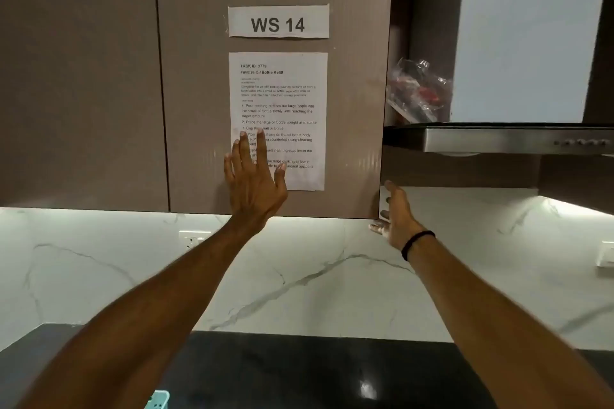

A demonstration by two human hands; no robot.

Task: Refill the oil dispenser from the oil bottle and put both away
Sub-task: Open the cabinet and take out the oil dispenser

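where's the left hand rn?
Head view, centre: the left hand is flat against the cabinet door, fingers straight, covering the lower left of the task sheet under the WS 14 label. The right hand is by the door's lower right corner.

Taupe, white and black kitchen.
Taupe cabinet door (199, 76) with faint ribbing; white sheet (285, 93), black print; white backsplash (299, 276) veined grey; black desk (299, 375); black wristband (417, 242).

Two hands (254, 176) (395, 221), two cabinet doors (76, 76) (192, 76), two taped paper sheets (278, 21) (289, 93), one range hood (498, 139), one wristband (415, 242)
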